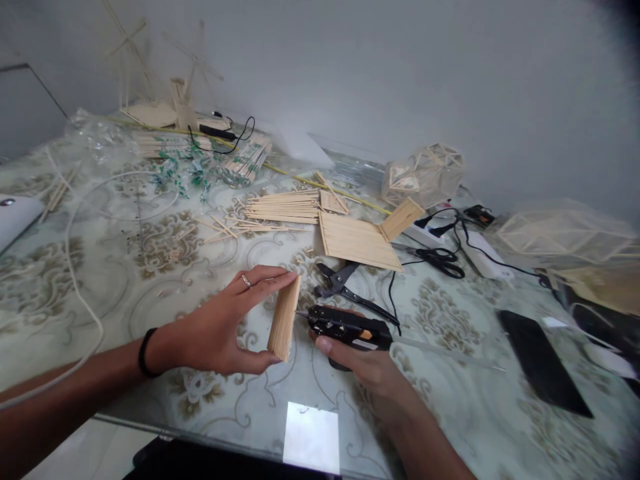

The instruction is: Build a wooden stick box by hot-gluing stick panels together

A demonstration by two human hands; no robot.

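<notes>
Between the thumb and fingers of my left hand (220, 323) a small wooden stick panel (286, 320) is held on edge, tilted above the table. My right hand (370, 370) grips a black hot glue gun (350, 327), a translucent glue stick (450, 353) jutting from its back. The gun's nozzle points at the panel's right edge, close to it; whether they touch I cannot tell. Just beyond my hands lie black-handled pliers (345, 287) and a larger stick panel (360, 240) with a smaller piece (403, 219) standing up at its right edge.
Loose wooden sticks (285, 208) lie mid-table, with bundled sticks (247, 160) behind. Black scissors (440, 260), a power strip (425, 235) with cables and a dark phone (545, 363) are on the right. Stick-built models (425, 173) stand along the wall. A white cable (75, 267) crosses the left.
</notes>
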